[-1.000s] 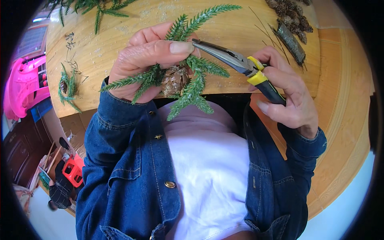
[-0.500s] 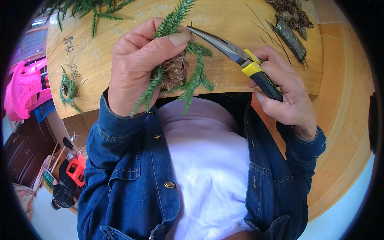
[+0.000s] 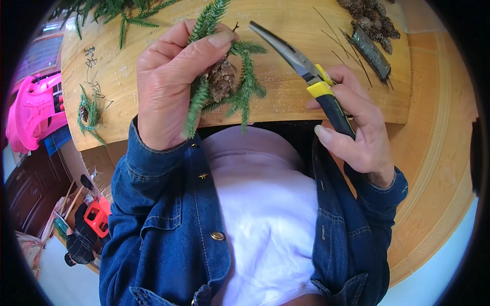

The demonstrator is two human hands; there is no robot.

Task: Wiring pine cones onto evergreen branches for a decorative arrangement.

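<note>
My left hand (image 3: 171, 76) pinches a sprig of green artificial pine (image 3: 247, 76) between thumb and fingers, above the table's near edge. A brown pinecone (image 3: 222, 84) hangs among its drooping needles, just below my thumb. A short dark twisted wire end (image 3: 235, 26) sticks up beside the thumb tip. My right hand (image 3: 357, 120) is closed round the yellow and black handles of long-nose pliers (image 3: 301, 64). Their jaws point up and left, a little apart from the wire end. The back of the sprig is hidden by my left hand.
On the wooden table (image 3: 153, 66) lie green branches (image 3: 125, 15) at the far left and a smaller sprig with a cone (image 3: 87, 115). Several pinecones (image 3: 375, 20), a dark wire bundle (image 3: 371, 53) and loose wires sit far right. A pink plastic chair (image 3: 33, 115) stands left.
The pliers' tip has drawn away from the wire end, which now shows bent beside my thumb. My left hand and the sprig have shifted slightly left and up.
</note>
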